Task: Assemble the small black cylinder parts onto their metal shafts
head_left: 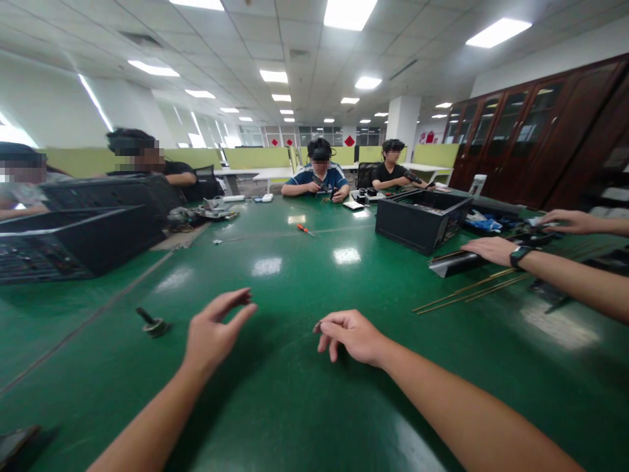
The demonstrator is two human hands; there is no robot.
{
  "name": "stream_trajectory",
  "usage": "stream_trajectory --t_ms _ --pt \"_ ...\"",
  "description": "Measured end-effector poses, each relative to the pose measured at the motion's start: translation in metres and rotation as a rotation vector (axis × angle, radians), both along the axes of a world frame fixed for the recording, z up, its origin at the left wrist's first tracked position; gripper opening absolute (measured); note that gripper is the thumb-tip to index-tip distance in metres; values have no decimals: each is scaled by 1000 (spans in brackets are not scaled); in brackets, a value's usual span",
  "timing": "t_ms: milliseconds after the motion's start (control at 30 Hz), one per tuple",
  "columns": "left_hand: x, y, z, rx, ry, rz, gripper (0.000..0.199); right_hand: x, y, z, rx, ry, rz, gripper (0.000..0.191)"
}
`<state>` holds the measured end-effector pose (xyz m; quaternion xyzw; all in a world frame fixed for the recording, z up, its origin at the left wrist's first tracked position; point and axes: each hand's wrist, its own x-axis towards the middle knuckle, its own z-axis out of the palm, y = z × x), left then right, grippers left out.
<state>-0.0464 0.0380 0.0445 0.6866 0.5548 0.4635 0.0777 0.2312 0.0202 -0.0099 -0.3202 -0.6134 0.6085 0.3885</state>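
My left hand [213,331] is over the green tabletop [275,406], its thumb and fingers apart with nothing between them. To its right, my right hand [354,335] pinches a small dark piece [317,326] between thumb and forefinger; the piece is too small to name. The other fingers of that hand hang loosely curled. Left of my left hand, a round metal part [155,326] with a dark stem slanting up from it stands on the table, touched by neither hand.
A red-handled screwdriver [304,229] lies farther off. Black computer cases stand at left [73,246] and right [417,219]. A co-worker's hands [491,250] reach in from the right, by thin brass-coloured rods [466,288] and a dark metal channel [455,262]. Other people sit around the table.
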Motion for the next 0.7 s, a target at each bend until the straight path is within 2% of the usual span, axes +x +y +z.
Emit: stream_trajectory --t_ms 33,67,100,167,200,233,367,467,533,600,667,700 --pt "25 -7 -4 -45 -18 -141 51 -2 -2 0 -26 34 37 43" --pt "48 -14 -8 -112 -113 -365 56 -4 -4 1 -42 66 63 46" --pt "67 -21 -11 -168 -153 -520 53 -5 -6 1 -51 96 81 47" --pt "92 -33 -18 -222 -210 -650 34 -7 -8 1 -60 133 105 48" --pt "98 -37 -20 -242 -231 -658 25 -8 -9 1 -66 140 116 49" --pt "99 -39 -22 -261 -263 -645 22 -9 -9 2 -74 141 123 49" --pt "91 -41 -28 -332 -388 -591 38 -12 -9 2 -83 170 94 48" --pt "91 -38 -26 -298 -341 -575 22 -13 -8 2 -72 183 100 47" --pt "88 -32 -20 -265 -312 -503 18 -10 -6 0 -87 177 128 49" --pt "73 -20 -10 -162 -295 -293 26 -5 -1 -2 -112 164 125 52" --pt "40 0 -1 59 -225 20 38 1 5 -4 -129 140 79 55" --pt "17 10 3 212 -124 167 42 4 9 -4 -131 129 46 55"
